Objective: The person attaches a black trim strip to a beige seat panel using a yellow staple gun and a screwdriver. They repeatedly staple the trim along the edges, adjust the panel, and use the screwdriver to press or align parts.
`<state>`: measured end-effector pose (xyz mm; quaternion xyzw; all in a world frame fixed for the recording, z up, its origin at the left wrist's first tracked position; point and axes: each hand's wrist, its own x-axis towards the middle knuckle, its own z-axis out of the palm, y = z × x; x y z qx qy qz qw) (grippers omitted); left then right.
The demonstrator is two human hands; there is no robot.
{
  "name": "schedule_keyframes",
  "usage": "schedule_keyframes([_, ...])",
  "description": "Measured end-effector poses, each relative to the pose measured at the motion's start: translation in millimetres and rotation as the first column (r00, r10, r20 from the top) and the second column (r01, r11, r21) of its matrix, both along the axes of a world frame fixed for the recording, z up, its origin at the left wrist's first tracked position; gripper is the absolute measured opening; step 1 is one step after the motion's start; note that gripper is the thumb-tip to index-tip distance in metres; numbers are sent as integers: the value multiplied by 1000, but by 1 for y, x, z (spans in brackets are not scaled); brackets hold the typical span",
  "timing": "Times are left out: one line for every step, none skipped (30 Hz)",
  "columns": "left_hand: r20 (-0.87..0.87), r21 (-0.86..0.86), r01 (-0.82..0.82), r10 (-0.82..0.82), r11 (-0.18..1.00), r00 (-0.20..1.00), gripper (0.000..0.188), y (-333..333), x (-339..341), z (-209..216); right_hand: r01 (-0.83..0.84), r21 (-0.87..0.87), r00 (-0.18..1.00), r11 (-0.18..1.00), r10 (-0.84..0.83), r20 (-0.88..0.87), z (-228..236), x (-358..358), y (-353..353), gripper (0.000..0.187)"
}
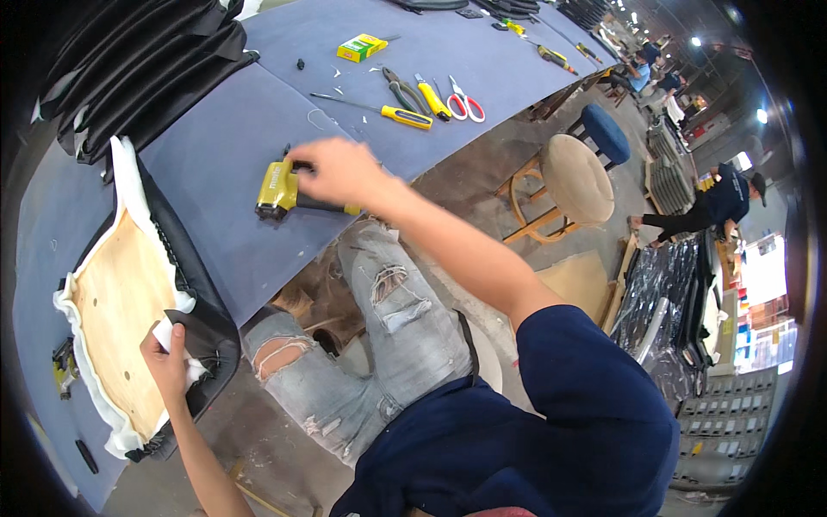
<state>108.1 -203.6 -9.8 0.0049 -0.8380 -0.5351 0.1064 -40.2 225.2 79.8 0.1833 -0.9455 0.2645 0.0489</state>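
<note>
On the left, a seat panel [121, 297] shows its bare plywood underside, edged with white padding and black cover material. Pinched at its near right edge, my left hand [170, 362] grips a fold of the cover [207, 326] and some white padding. My right hand [338, 174] is over a yellow and black staple gun [276, 188] on the table, its fingers curled against the gun's upper part. The fingertips are partly hidden and slightly blurred. The gun's handle runs below the hand toward the table's edge.
Beyond the staple gun lie a yellow screwdriver [405, 117], pliers [405, 90], a utility knife [432, 97], red-handled scissors [465, 102] and a small yellow-green box [362, 47]. Black covers [151, 73] are piled at far left. Round stools [575, 179] stand right; a person [722, 196] works beyond.
</note>
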Motion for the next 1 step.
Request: schedule_keyframes([-45, -71, 2, -5, 997, 999, 28, 10, -7, 0, 104, 58, 993, 993, -101, -59, -13, -20, 31, 53])
